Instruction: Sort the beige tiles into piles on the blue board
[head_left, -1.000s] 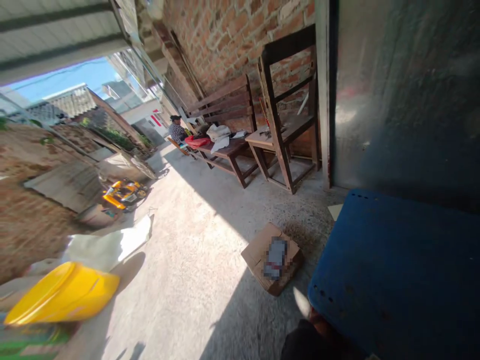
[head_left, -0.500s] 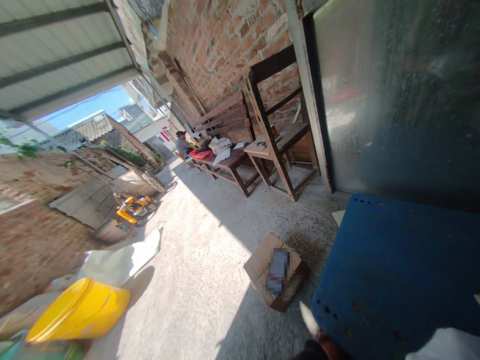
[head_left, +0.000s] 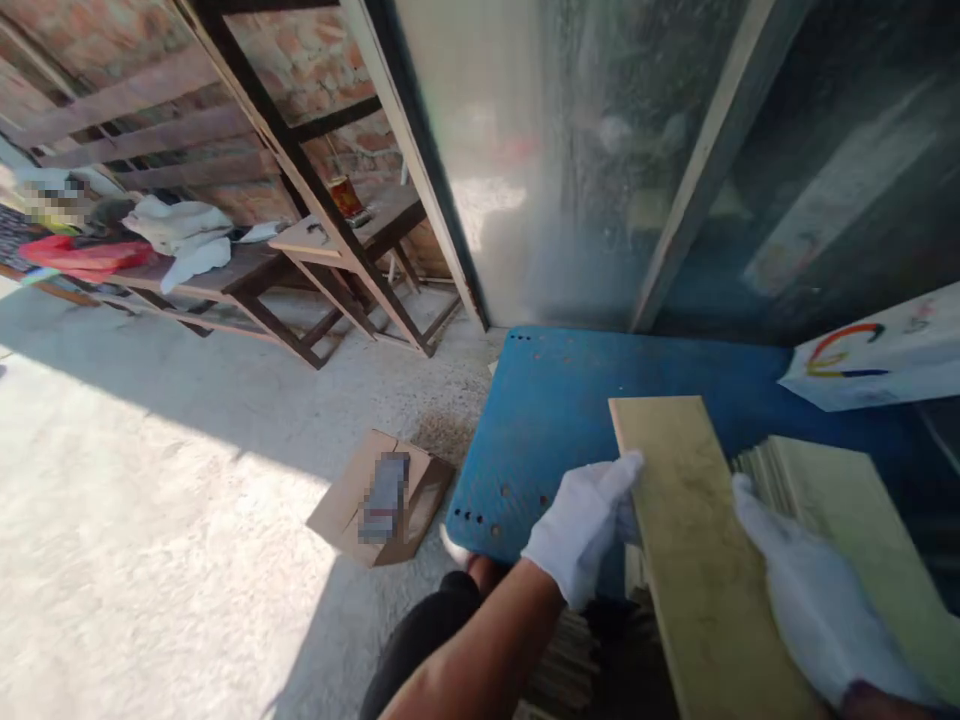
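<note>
From the head camera, both hands wear white gloves and are on a pale yellowish plank [head_left: 697,540] that lies lengthwise over a blue tabletop [head_left: 555,420], its far end reaching toward the middle of the blue surface. The left hand [head_left: 585,530] curls around the plank's left edge, fingers [head_left: 626,470] closed on it with the thumb underneath out of sight. The right hand [head_left: 810,590] lies along the plank's right edge, fingers stretched rather than clenched; whether it grips or only steadies the edge I cannot tell for sure, though it is in contact.

Just to the right of the held plank, a stack of similar planks [head_left: 847,500] rests on the tabletop, their ends fanned slightly. A white paper bag with a coloured arc printed on it [head_left: 885,355] sits at the far right corner.

My reading is that the plank is being carried or set down flat across the blue surface, with the placing step in hand. The next move would call for keeping both edges level so the plank does not skew against the stack beside it.

On the concrete floor [head_left: 187,520], a flattened cardboard box [head_left: 382,495] lies just left of the tabletop. Farther back, a wooden bench [head_left: 225,280] holds white cloths [head_left: 184,235] and a red item [head_left: 75,255], and a wooden chair [head_left: 352,225] carries a small can [head_left: 345,195]. A dusty glass door [head_left: 570,150] stands behind the tabletop.
</note>
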